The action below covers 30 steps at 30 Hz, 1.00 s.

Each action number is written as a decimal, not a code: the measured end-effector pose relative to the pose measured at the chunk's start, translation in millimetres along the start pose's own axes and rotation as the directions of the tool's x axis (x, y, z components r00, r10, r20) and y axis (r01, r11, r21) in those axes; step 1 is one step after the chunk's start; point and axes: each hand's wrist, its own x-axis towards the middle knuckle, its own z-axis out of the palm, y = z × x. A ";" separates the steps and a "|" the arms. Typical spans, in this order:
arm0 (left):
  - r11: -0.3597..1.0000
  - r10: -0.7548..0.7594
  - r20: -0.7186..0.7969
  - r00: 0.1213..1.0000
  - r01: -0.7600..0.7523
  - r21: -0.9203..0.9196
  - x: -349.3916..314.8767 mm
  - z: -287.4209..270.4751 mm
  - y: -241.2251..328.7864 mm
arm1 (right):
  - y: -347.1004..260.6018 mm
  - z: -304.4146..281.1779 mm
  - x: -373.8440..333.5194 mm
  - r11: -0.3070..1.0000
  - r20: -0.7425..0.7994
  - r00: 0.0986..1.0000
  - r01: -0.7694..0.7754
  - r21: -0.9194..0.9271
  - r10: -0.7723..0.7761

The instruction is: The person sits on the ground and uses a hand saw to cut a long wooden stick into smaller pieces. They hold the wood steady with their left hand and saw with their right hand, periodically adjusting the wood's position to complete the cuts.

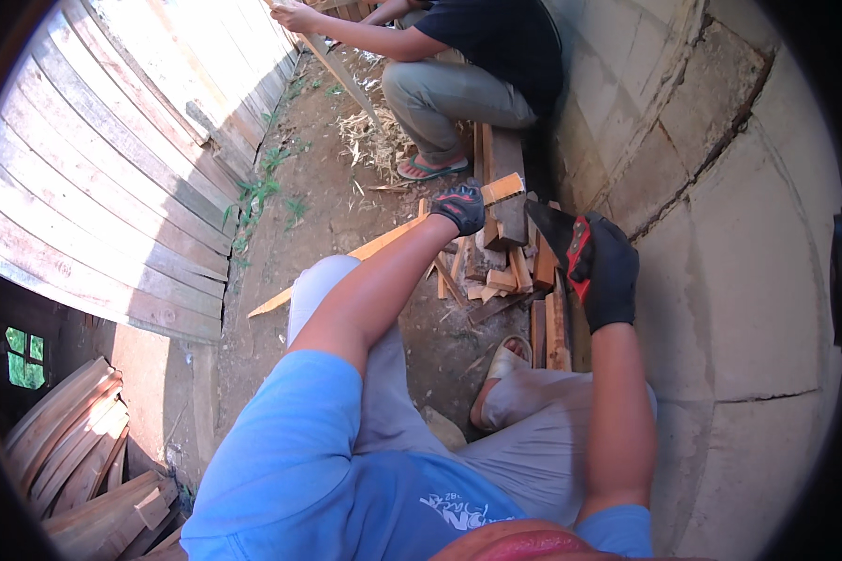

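Note:
My left hand (460, 208), in a black and red work glove, is closed on a long wooden strip (380, 242). The strip's short end (503, 188) sticks out to the right of my fist, over a thick wooden beam (509, 222). In a dark glove, my right hand (612, 273) grips the red handle of a handsaw (552, 230). Its dark blade points up and left, with the tip close to the strip's end; whether they touch I cannot tell. Part of the strip is hidden under my left hand and forearm.
Several wood offcuts (500, 280) lie around the beam by my sandalled foot. Ahead, a seated person (468, 75) holds a wooden piece (341, 79) above shavings (372, 138). A block wall (720, 280) rises at the right, a plank wall (112, 178) at the left. Boards (70, 430) are stacked lower left.

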 end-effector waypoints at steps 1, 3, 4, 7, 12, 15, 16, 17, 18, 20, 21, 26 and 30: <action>1.000 -0.005 0.024 1.000 0.005 -0.006 0.4 0.2 2.5 | -2.7 3.5 -1.7 1.000 -0.014 1.000 0.009 0.005 -0.009; 1.000 -0.012 0.072 0.997 0.013 -0.018 3.1 1.2 9.4 | -9.1 8.8 -7.5 1.000 -0.033 0.999 -0.008 -0.019 0.007; 1.000 -0.019 0.087 0.996 0.018 0.013 3.5 2.3 8.1 | -16.4 14.9 -14.7 0.998 -0.030 0.999 -0.036 -0.043 0.035; 0.997 -0.015 0.105 0.994 0.008 0.071 6.1 12.1 6.1 | -25.6 23.1 -22.4 0.995 -0.005 0.996 -0.085 -0.043 0.084; 0.989 0.072 0.090 0.993 -0.083 0.123 8.1 41.5 26.3 | -29.2 9.4 -15.6 0.997 0.004 0.997 -0.072 0.012 0.072; 0.998 0.015 0.190 0.982 -0.027 0.060 6.8 52.5 23.3 | -27.6 19.3 -16.2 0.997 -0.030 0.996 -0.080 -0.013 0.080; 0.994 0.020 0.192 0.981 -0.039 0.099 8.8 59.5 18.7 | -29.0 22.2 -15.0 0.992 -0.018 0.992 -0.126 0.014 0.126; 0.989 0.035 0.194 0.980 -0.061 0.132 9.3 68.5 18.2 | -30.1 21.3 -17.2 0.985 -0.015 0.986 -0.166 0.038 0.167; 0.988 0.042 0.203 0.978 -0.071 0.139 10.6 71.4 20.9 | -30.6 20.0 -17.5 0.987 -0.022 0.987 -0.162 0.012 0.162; 0.983 0.049 0.207 0.977 -0.083 0.163 15.0 76.2 23.2 | -32.2 19.2 -17.5 0.989 -0.020 0.989 -0.145 -0.033 0.144; 0.985 0.048 0.204 0.978 -0.081 0.154 13.5 81.0 24.1 | -31.7 18.3 -20.9 0.988 -0.028 0.990 -0.138 -0.076 0.137; 0.982 0.066 0.172 0.983 -0.095 0.166 14.4 87.1 21.8 | -33.0 23.4 -23.6 0.984 -0.040 0.992 -0.123 -0.130 0.118; 0.984 0.085 0.155 0.984 -0.108 0.144 15.7 91.4 20.9 | -36.6 23.6 -23.2 0.981 -0.030 0.992 -0.125 -0.146 0.122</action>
